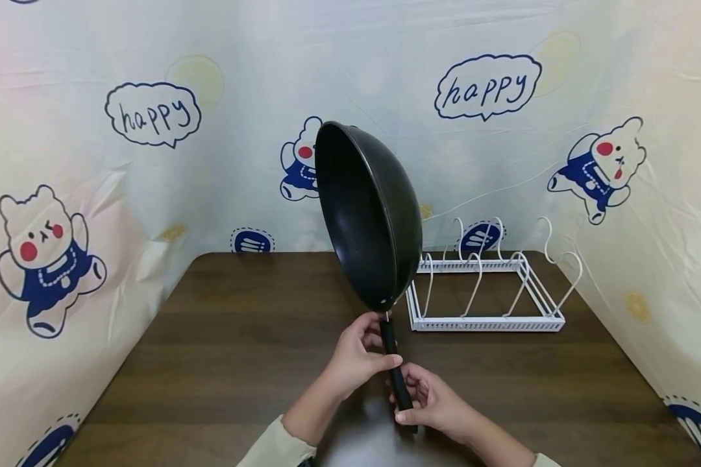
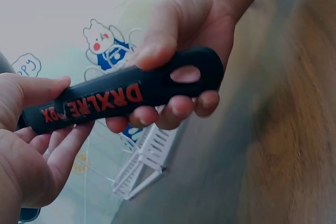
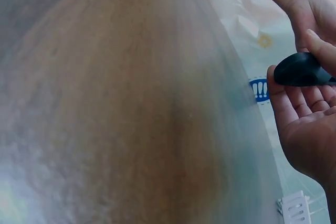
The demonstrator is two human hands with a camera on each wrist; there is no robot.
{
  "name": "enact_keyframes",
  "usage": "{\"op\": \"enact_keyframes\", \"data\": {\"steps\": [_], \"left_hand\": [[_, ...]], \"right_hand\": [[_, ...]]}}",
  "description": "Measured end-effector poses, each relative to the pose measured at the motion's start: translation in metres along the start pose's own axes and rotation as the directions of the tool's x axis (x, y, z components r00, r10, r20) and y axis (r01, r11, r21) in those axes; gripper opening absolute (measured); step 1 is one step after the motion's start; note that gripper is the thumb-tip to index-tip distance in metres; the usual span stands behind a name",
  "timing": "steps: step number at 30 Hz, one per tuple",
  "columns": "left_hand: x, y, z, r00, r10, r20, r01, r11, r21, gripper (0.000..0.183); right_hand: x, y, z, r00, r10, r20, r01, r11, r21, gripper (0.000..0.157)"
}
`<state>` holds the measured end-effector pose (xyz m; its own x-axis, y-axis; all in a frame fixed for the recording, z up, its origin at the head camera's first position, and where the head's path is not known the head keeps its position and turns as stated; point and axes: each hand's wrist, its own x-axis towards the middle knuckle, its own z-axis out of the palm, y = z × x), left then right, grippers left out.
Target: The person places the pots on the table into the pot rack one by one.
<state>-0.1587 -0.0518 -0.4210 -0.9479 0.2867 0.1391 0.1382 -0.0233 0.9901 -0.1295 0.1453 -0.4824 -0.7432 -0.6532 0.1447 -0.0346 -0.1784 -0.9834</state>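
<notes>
A black wok (image 1: 405,214) is held up on its side above the table, its hollow facing left and its handle pointing down. My left hand (image 1: 359,357) grips the upper part of the handle, close to the bowl. Lower down, my right hand (image 1: 435,402) holds the handle's end between thumb and fingers. Red lettering and a hanging hole show on the black handle (image 2: 121,95) in the left wrist view, with both hands around it. In the right wrist view only the handle's rounded end (image 3: 299,71) appears, lying across the right hand's fingers.
Behind and to the right of the hands, a white wire rack (image 1: 487,324) with upright curved hooks stands on the brown wooden table (image 1: 210,350). A pale curtain (image 1: 239,78) with cartoon bears and "happy" lettering surrounds the table's back and sides.
</notes>
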Motion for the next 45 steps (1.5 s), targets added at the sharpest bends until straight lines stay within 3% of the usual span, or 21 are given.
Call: {"op": "enact_keyframes", "data": {"steps": [6,13,17,27,35,42,45], "left_hand": [[0.006,0.01,0.007,0.998,0.027,0.049,-0.028,0.999,0.031,0.061],[0.015,0.025,0.02,0.999,0.003,0.051,-0.004,1.0,0.025,0.061],[0.023,0.034,0.029,0.998,0.0,0.062,-0.001,1.0,0.01,0.062],[0.035,0.045,0.049,0.99,0.108,0.093,-0.105,0.994,-0.031,0.064],[0.045,0.041,0.058,0.971,0.184,0.154,-0.153,0.969,-0.193,0.059],[0.052,0.026,0.063,0.958,0.185,0.217,-0.122,0.954,-0.274,0.065],[0.055,0.019,0.064,0.958,0.176,0.227,-0.108,0.953,-0.283,0.065]], "right_hand": [[-0.004,-0.007,-0.004,0.997,-0.067,-0.032,0.064,0.995,-0.076,0.046],[-0.009,-0.017,-0.009,0.989,-0.143,-0.031,0.139,0.986,-0.089,0.044],[-0.016,-0.028,-0.014,0.983,-0.168,-0.073,0.156,0.976,-0.151,0.043],[-0.031,-0.054,-0.023,0.949,-0.233,-0.213,0.138,0.914,-0.382,0.045],[-0.037,-0.06,-0.024,0.908,-0.278,-0.313,0.083,0.853,-0.516,0.049],[-0.044,-0.052,-0.025,0.893,-0.22,-0.392,-0.018,0.854,-0.52,0.048],[-0.044,-0.044,-0.028,0.891,-0.228,-0.392,-0.02,0.843,-0.537,0.048]]}}
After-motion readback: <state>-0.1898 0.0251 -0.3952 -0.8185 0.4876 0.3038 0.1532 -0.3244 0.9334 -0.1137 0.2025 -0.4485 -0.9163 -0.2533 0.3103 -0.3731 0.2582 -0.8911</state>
